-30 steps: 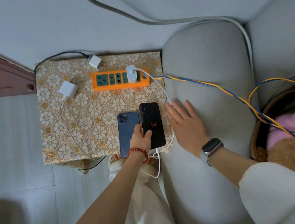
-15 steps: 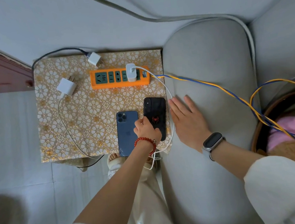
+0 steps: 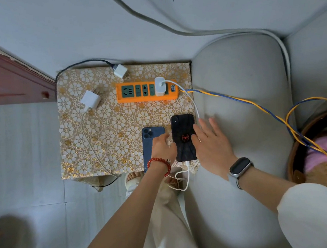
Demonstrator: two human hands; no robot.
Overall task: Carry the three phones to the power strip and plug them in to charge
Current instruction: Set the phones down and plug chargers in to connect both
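On the floral-covered table (image 3: 104, 140), the black phone (image 3: 183, 130) with a red spider emblem lies beside the blue phone (image 3: 147, 143), below the orange power strip (image 3: 146, 97). Left hand (image 3: 164, 149) rests loosely curled between them; right hand (image 3: 210, 143) lies flat, fingers touching the black phone's edge. No readable writing.

One head-worn wide-angle view only, so no overlap with another. You look nearly straight down, standing at the near edge of the small table (image 3: 104, 140); your forearms enter from the bottom. Sofa arm (image 3: 241, 101) fills the right, floor the left, edges bent by the lens.
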